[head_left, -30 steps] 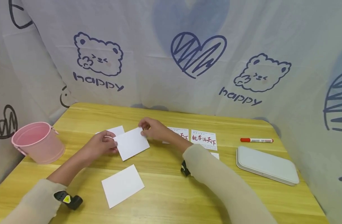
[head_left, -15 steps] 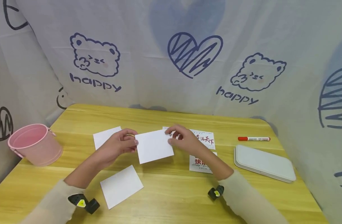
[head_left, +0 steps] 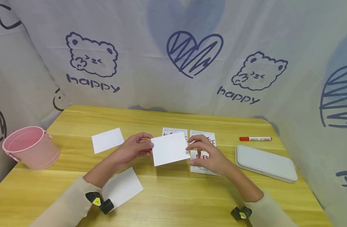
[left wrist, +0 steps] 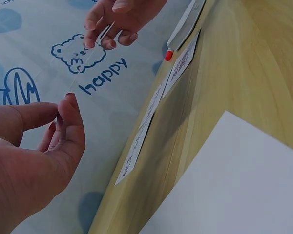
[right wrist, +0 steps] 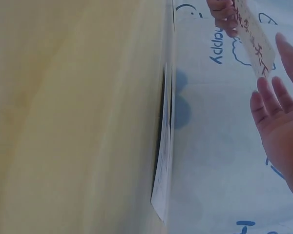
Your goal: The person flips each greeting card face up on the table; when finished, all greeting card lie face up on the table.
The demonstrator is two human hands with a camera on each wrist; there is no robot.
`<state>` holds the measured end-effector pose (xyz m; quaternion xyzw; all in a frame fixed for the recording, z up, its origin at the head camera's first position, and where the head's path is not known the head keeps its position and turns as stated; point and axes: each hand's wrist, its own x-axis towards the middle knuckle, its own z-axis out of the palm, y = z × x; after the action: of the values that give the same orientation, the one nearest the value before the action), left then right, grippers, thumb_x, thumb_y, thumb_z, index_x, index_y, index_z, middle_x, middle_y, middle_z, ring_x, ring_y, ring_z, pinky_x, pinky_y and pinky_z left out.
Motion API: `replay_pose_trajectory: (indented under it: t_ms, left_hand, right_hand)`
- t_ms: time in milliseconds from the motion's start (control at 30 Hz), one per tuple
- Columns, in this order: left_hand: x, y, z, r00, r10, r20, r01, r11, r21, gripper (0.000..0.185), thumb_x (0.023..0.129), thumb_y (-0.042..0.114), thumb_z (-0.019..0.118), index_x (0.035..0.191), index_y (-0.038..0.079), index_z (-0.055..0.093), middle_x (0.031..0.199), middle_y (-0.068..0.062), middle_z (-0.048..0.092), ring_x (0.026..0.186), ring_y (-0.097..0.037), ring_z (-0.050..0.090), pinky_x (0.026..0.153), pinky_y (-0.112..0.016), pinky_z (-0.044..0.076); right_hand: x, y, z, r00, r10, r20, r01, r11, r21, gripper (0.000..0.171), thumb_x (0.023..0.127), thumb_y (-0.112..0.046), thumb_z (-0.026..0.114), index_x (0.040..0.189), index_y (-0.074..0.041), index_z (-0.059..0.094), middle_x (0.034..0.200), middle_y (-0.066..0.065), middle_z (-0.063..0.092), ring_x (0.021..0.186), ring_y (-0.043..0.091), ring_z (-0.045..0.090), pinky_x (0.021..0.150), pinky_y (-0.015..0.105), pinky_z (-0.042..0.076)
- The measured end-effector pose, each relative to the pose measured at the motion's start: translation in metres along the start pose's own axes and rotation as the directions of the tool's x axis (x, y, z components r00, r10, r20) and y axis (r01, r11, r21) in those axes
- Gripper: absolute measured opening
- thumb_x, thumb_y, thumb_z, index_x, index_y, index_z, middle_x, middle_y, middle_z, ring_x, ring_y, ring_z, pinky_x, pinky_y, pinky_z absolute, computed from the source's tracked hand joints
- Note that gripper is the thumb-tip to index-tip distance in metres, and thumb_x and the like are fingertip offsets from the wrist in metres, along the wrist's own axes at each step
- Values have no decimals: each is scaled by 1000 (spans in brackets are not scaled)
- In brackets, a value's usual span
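A wooden table (head_left: 173,195) fills the view, backed by a pale cloth (head_left: 150,63) printed with bears and hearts. At its left edge stands a pink bucket (head_left: 30,148); at the right lies a flat grey case (head_left: 265,164) with a red-capped marker (head_left: 255,138) just beyond it. Two blank white cards rest on the wood, one far left (head_left: 107,140) and one near the left sleeve (head_left: 120,188), and three printed cards (head_left: 203,138) with red characters lie near the middle. Above them a single card (head_left: 170,148) is held off the table, tilted, its blank side up; the right wrist view shows red lettering on its other face. The left hand (head_left: 133,148) pinches its left edge between thumb and curled fingers. The right hand (head_left: 208,156) is at the card's right edge with fingers fairly straight and spread; the wrist view shows them close to the card rather than curled around it, and whether the tips touch it cannot be told for sure. Judging from this, the card is being turned or brought over the printed ones, and doing it well means keeping the left pinch light near the corner so the paper does not crease, steadying the free edge with the right fingertips, and lowering it flat and square beside the others without nudging them.
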<state>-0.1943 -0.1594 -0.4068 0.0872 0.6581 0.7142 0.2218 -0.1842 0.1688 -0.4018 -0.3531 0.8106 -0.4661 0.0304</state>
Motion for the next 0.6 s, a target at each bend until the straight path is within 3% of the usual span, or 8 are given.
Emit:
replay_pose_trajectory:
  t_ms: [200,367,600]
  left_hand:
    - [1,-4,3,1000,-22,2,22,999,-33,44,100,10,59,137,-3,40,97,-4,63,85,-13,64,81,-25,55]
    - [2,-9,6,998,-57,15,58,996,-69,42,99,7,59,135,-5,41,96,-5,63,85,-13,65,80,-24,56]
    - [4,-11,6,996,-83,22,85,990,-114,49,99,7,59,141,-6,37,96,-5,60,81,-11,62,76,-20,55]
  right_hand:
    - [0,1,5,993,-113,-36,111,993,-40,24,88,-9,78,109,-18,74,128,1,56,124,16,47,96,28,49]
    - [0,3,6,972,-226,-65,223,974,-50,19,86,-3,78,102,-13,76,120,6,61,120,19,52,99,22,47]
    - [-3,0,0,978,-208,-27,205,975,-87,26,83,-9,82,107,-17,75,124,2,62,122,17,53,107,23,42]
